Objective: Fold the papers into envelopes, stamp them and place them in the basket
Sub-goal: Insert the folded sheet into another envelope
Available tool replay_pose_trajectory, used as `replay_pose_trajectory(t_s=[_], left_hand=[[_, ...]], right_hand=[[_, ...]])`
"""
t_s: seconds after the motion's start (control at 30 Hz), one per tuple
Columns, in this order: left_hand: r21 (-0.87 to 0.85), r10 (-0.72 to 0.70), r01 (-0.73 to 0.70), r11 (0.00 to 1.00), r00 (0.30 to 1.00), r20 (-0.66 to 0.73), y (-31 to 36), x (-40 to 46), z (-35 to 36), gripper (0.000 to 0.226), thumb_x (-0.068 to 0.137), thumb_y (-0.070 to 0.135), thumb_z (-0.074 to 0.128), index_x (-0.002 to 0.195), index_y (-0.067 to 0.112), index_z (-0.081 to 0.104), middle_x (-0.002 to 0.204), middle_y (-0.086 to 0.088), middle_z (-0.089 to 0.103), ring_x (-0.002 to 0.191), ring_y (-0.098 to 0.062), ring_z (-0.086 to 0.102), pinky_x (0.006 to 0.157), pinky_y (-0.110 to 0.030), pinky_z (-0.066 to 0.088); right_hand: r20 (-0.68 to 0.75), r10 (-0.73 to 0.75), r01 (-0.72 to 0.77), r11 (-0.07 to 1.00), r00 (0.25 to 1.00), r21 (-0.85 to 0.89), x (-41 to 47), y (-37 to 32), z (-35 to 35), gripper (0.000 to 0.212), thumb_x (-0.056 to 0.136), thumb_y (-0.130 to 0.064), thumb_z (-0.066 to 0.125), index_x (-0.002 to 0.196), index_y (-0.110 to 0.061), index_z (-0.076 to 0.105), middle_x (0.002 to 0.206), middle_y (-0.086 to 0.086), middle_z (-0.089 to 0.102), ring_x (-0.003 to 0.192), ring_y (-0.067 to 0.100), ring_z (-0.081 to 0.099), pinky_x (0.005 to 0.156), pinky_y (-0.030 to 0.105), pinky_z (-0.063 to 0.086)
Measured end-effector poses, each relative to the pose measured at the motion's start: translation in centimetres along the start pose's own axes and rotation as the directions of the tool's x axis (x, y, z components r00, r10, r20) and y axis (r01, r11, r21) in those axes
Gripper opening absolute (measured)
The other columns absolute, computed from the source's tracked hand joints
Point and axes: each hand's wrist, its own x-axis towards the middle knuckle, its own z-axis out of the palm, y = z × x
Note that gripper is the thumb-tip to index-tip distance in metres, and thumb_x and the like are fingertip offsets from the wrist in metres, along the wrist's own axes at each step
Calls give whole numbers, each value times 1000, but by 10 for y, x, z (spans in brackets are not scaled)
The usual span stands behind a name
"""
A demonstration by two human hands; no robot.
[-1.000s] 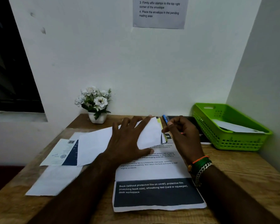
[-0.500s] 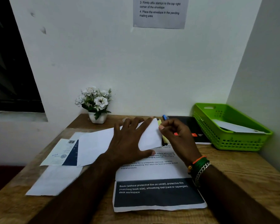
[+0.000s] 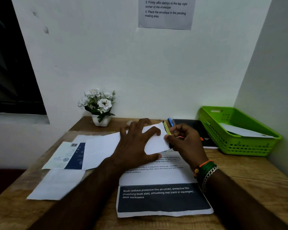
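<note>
Right hand [image 3: 186,143]: curled, thumb and fingertips pinching the right edge of the folded white paper [image 3: 154,141]; it also seems to have a thin red item tucked in the fingers, too small for us to identify. Left hand [image 3: 136,145]: fingers spread and straight, pressing flat on the same paper, holding it down on the desk [image 3: 249,170].

Key relation: the paper's long axis runs left-right, stretching out left from under the left hand, and its free end sits at the right-hand pinch. We judge the next fold goes from that right edge leftward, so the right hand is the working hand and the left is the anchor. Both forearms come in from the near edge, wrists low.

A yellow strip [image 3: 167,128] stands just beside the paper's far-right corner, a blue pen [image 3: 170,122] beyond it. The green basket [image 3: 211,130] is well apart at the far right, one white sheet inside. A printed sheet [image 3: 163,200] lies nearer us, under the wrists.
</note>
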Motion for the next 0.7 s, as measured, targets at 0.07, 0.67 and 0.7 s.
replay_pose_trajectory(t_s=[0.07,0.67,0.7], left_hand=[[2,-4,4,1000,1000,-2,1,0,0,72,68,82,61,130,50,43,149,9,28,133,-20,37,107,-51,26],[-93,79,-126,988,913,-401,4,4,-9,69,73,76,73,125,30,67,152,-3,44,141,-24,41,113,-48,29],[-115,81,-141,983,906,-416,5,4,-10,70,73,74,74,126,28,67,153,-4,43,142,-24,40,114,-47,28]], right_hand=[[32,-16,16,1000,999,5,-2,-1,0,14,81,-4,78,87,-8,67,68,-5,62,55,9,57,49,22,47],[1,3,-3,977,1000,212,-5,-15,-3,16,85,-7,76,84,6,67,63,7,66,56,16,58,51,25,52],[-44,-56,63,977,997,202,-5,-17,-3,17,86,-6,75,82,8,65,63,8,64,55,15,58,50,25,51]])
